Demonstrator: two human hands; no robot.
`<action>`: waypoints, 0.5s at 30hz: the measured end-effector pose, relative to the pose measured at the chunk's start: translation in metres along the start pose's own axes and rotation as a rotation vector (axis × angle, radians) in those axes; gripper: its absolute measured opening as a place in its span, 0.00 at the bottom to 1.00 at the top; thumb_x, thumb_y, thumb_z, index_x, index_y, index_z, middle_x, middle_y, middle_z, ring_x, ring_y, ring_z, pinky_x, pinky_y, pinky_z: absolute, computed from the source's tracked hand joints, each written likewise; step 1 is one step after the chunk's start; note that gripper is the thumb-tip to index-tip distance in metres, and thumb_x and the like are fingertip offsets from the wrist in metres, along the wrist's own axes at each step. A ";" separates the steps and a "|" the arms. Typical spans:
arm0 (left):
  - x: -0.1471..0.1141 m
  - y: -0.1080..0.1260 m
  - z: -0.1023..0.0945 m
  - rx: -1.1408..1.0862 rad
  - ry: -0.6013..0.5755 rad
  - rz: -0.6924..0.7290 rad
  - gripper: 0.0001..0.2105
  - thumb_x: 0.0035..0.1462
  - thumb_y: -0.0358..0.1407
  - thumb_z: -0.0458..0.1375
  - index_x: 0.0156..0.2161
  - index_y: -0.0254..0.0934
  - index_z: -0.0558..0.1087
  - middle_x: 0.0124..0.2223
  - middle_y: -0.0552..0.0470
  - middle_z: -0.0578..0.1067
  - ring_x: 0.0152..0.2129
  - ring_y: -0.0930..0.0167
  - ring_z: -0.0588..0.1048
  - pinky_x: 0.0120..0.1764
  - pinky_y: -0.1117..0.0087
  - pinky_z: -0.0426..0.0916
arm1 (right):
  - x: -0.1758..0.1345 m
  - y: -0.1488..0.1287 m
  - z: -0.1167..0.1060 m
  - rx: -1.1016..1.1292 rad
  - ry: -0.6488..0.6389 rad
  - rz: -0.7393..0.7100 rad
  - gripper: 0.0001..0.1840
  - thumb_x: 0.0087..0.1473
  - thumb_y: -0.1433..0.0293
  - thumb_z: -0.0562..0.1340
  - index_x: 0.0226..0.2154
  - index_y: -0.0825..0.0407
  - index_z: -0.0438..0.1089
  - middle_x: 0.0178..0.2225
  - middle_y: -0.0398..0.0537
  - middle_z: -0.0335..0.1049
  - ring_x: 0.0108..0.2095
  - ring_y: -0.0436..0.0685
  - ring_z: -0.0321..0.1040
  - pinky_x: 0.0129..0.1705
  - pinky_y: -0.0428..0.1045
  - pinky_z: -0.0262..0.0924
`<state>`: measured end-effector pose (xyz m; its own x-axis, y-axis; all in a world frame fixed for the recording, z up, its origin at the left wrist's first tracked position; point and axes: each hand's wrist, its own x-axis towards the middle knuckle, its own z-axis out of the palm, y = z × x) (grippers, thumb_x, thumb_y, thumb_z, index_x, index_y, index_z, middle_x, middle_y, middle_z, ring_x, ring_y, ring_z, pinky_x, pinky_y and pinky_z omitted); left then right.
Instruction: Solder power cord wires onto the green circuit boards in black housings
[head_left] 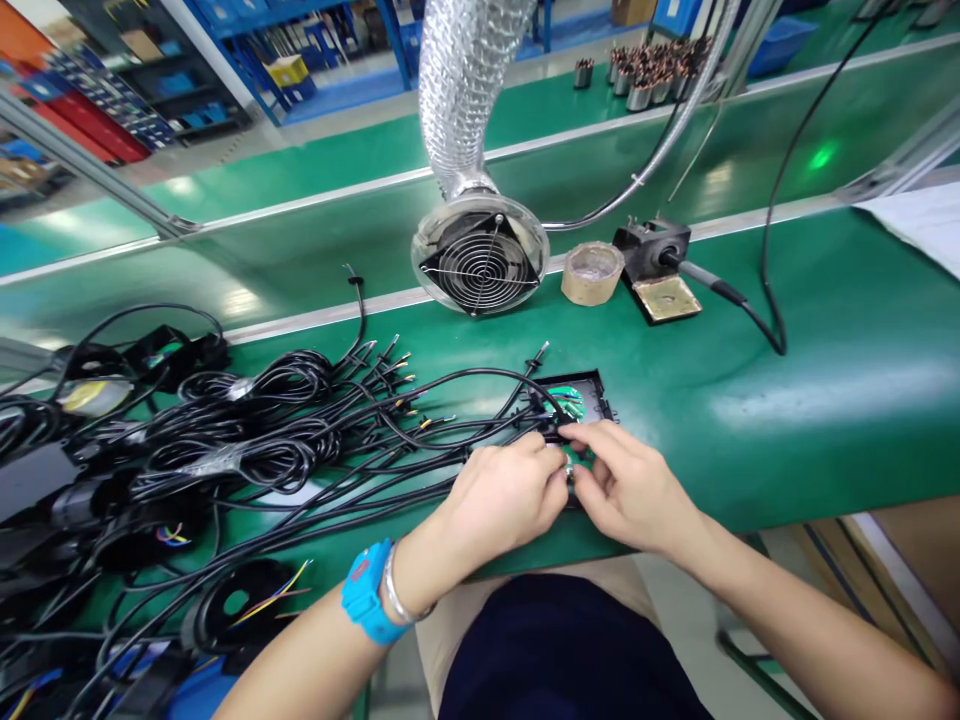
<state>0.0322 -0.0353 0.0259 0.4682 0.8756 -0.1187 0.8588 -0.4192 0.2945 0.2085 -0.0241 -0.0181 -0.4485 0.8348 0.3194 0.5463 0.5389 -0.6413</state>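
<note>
A black plastic housing (598, 388) lies on the green bench, with a green circuit board (568, 402) and thin wires inside it. My left hand (514, 490) is closed at the housing's near part, fingers curled in; whatever they grip is hidden. From the right, my right hand (634, 482) reaches over the same part, its index finger by the black cable end and its thumb close to my left fingertips. A small shiny piece (569, 470) shows between the hands, too small to name. The black cable (480, 373) arches from the left into the housing.
Coiled black cables (285, 380) and round black housings (232, 605) crowd the bench's left side. A fan-fronted extraction duct (484, 265) hangs ahead. Beyond the housing are a tape roll (592, 275) and a soldering iron (701, 278) in its stand. White sheet (922, 225) at far right.
</note>
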 end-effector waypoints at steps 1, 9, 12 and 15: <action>0.003 -0.001 -0.002 0.005 -0.021 0.007 0.11 0.62 0.37 0.47 0.40 0.39 0.71 0.36 0.51 0.73 0.28 0.68 0.75 0.28 0.69 0.68 | -0.001 -0.001 0.000 -0.002 -0.009 0.014 0.16 0.51 0.74 0.56 0.44 0.56 0.62 0.35 0.50 0.68 0.20 0.47 0.61 0.23 0.45 0.61; 0.015 -0.013 -0.016 -0.091 -0.184 0.117 0.05 0.56 0.38 0.54 0.34 0.39 0.67 0.33 0.54 0.74 0.30 0.67 0.74 0.30 0.70 0.65 | -0.009 0.000 0.010 -0.167 -0.025 -0.138 0.08 0.49 0.75 0.54 0.34 0.54 0.65 0.29 0.47 0.64 0.29 0.53 0.63 0.32 0.47 0.60; 0.013 -0.013 -0.016 -0.071 -0.140 0.069 0.03 0.55 0.35 0.53 0.32 0.38 0.66 0.31 0.55 0.73 0.27 0.69 0.72 0.29 0.71 0.61 | -0.008 -0.002 0.011 -0.170 -0.021 -0.132 0.09 0.50 0.76 0.53 0.33 0.54 0.67 0.28 0.47 0.63 0.28 0.52 0.62 0.31 0.47 0.58; 0.010 -0.013 -0.014 -0.122 -0.097 0.011 0.03 0.54 0.33 0.51 0.31 0.38 0.65 0.26 0.56 0.69 0.23 0.72 0.67 0.28 0.72 0.58 | -0.007 -0.004 0.011 -0.164 -0.047 -0.114 0.07 0.50 0.75 0.53 0.28 0.53 0.67 0.27 0.46 0.61 0.27 0.52 0.61 0.30 0.46 0.57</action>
<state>0.0231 -0.0175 0.0338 0.5001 0.8416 -0.2041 0.8247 -0.3909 0.4088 0.2015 -0.0329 -0.0258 -0.5444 0.7630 0.3484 0.5959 0.6442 -0.4795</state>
